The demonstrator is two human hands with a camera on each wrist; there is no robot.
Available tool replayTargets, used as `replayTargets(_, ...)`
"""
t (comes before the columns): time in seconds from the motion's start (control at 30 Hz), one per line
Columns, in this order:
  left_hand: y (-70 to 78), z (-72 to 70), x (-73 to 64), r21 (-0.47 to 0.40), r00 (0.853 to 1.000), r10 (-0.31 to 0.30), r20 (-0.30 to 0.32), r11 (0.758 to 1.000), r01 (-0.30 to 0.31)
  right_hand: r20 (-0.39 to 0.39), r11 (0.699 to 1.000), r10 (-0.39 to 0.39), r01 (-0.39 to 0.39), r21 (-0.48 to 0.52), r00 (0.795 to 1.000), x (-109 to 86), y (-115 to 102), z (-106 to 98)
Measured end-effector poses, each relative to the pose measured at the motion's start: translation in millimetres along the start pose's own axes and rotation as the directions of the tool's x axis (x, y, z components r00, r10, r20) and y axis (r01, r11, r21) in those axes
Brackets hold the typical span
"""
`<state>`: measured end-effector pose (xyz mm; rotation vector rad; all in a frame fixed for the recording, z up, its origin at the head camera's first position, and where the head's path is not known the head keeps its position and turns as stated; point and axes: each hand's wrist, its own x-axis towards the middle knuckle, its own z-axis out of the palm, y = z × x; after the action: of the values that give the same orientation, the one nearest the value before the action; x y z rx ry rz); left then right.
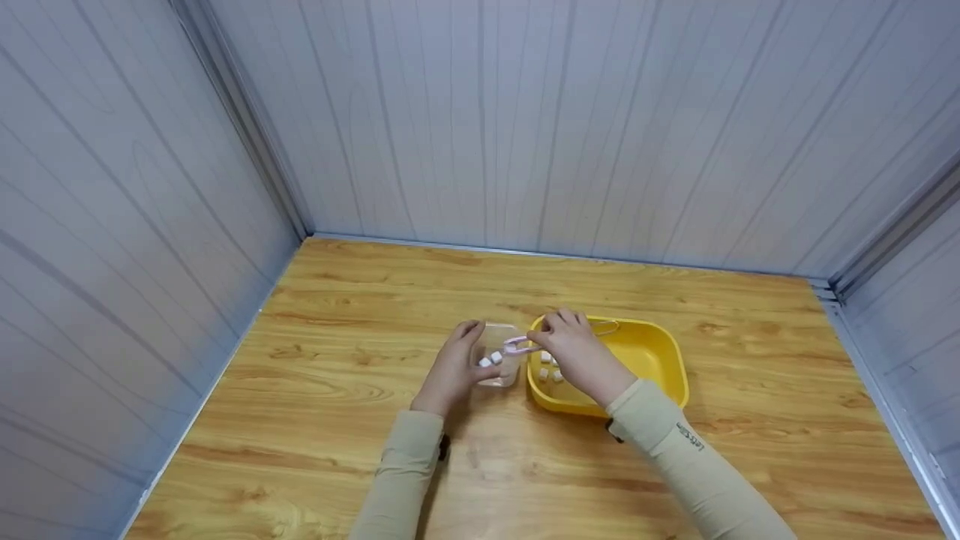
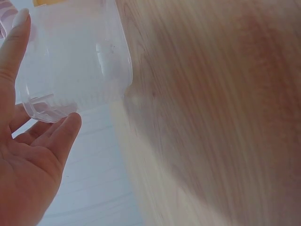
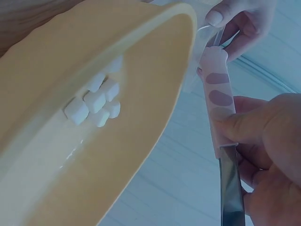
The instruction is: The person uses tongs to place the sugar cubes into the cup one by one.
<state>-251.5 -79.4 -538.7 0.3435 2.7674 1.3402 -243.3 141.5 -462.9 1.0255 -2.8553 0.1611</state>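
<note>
My left hand (image 1: 450, 371) grips a clear plastic box (image 2: 70, 56), thumb on one side and fingers on the other. White cubes (image 1: 491, 359) show inside the box in the head view. Pinched in my right hand (image 1: 581, 356) is a pair of metal tongs (image 3: 231, 188) with pink spotted tips (image 1: 517, 346). Those tips point left, over the box; whether they hold a cube is hidden. Below my right hand stands a yellow tray (image 1: 664, 360), with several white cubes (image 3: 96, 100) gathered at its left end.
The wooden table (image 1: 360, 322) carries the box and the tray side by side. Pale panel walls (image 1: 480, 127) enclose it at the back, left and right.
</note>
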Motion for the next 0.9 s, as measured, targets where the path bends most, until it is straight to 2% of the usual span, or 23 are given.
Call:
replayTargets(0.43, -0.6, 0.4, -1.0, 0.017, 1.000, -0.006, -0.003, 1.000, 0.006, 0.026, 1.000, 0.004, -0.004, -0.005, 1.000, 0.7, -1.8, 0.8)
replayTargets(0.7, -0.5, 0.4, -1.5, 0.031, 0.998, 0.054, -0.019, 0.998, -0.054, 0.035, 0.999, 0.016, -0.015, -0.041, 0.999, -1.6, -2.7, 0.1)
replayTargets(0.9, 0.2, -0.9, -2.0, 0.037, 0.999, 0.041, -0.010, 0.998, -0.041, 0.041, 0.999, 0.037, -0.036, -0.027, 0.998, -3.7, 0.1, -1.7)
